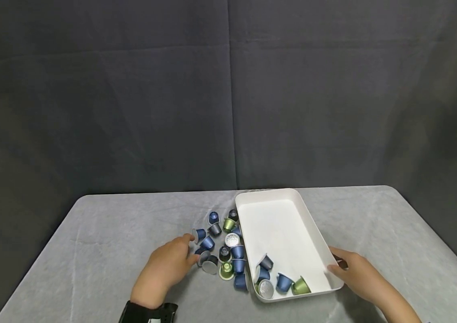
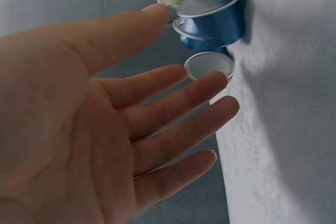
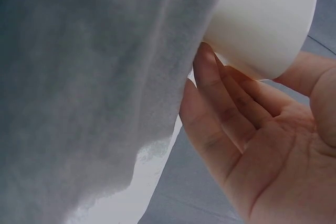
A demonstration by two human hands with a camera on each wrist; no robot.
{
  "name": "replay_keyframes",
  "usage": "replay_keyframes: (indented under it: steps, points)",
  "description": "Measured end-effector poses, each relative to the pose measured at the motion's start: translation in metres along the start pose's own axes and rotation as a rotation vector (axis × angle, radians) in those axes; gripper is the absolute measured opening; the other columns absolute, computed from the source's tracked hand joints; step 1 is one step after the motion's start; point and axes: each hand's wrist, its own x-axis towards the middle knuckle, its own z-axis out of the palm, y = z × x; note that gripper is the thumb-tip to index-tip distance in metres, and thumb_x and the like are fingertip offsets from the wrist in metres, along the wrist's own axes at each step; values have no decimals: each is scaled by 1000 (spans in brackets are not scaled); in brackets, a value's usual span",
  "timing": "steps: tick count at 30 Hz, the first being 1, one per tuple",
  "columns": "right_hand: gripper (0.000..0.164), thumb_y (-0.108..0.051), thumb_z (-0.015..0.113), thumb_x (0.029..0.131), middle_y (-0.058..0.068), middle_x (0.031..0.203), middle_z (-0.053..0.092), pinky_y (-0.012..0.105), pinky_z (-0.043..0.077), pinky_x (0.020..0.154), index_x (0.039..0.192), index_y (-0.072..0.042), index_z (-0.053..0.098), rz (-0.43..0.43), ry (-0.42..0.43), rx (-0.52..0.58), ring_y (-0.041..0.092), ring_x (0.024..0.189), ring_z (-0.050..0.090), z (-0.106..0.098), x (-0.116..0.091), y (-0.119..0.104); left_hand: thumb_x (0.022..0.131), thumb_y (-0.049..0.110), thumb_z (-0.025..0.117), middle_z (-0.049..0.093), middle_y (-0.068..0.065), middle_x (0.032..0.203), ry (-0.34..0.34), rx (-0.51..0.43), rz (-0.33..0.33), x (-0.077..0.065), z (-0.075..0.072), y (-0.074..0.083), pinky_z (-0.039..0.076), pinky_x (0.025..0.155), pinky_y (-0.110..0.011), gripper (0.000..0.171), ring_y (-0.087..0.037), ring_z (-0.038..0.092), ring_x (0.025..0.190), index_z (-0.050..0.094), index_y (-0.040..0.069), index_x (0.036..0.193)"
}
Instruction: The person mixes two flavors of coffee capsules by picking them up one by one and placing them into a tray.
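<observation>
Coffee capsules in blue, green and dark tones lie in a loose cluster on the table, among them a green capsule point(image 1: 226, 271) and a blue capsule point(image 1: 207, 243). My left hand point(image 1: 169, 264) is at the cluster's left side, palm turned toward the capsules. In the left wrist view its fingers are spread and nearly straight, fingertips close to a silver-lidded capsule point(image 2: 210, 65). A white tray point(image 1: 270, 220) stands right of the cluster, with several capsules at its near end. My right hand point(image 1: 359, 273) holds the tray's near right corner between thumb and fingers.
A grey cloth point(image 1: 103, 251) covers the table. Behind the table's far edge hangs a dark grey curtain point(image 1: 151, 112). Several capsules sit right against the tray's left wall. A black band point(image 1: 147, 312) is around the left wrist.
</observation>
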Motion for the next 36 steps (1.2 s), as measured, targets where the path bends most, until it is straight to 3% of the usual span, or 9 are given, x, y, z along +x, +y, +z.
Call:
replay_keyframes:
  steps: [8,16,22,36]
  points:
    - [47,-6,68,92,26,119,64,41,54,74,131,15,53,10,-5,-1,29,95,66,0,0,-1,89,20,74,60,2,85,40,1,49,4,7,3,45,60,-37,16,-13,52,68,63,10,96]
    - [48,-5,68,91,26,118,64,40,54,73,131,16,52,12,-1,3,28,94,66,0,1,0,87,21,76,64,-2,91,27,41,94,6,13,3,50,65,-42,17,-21,63,78,69,13,101]
    - [47,-5,68,92,26,117,65,40,54,73,131,15,52,13,-1,3,29,94,66,0,1,0,84,12,77,66,-2,96,15,20,146,8,20,2,51,70,-45,15,-26,66,88,72,16,98]
    - [46,-5,68,91,24,117,66,37,53,71,131,14,54,-1,12,2,27,93,67,1,0,0,83,5,75,61,-4,94,2,9,118,8,19,-3,50,75,-43,21,-22,62,85,68,8,103]
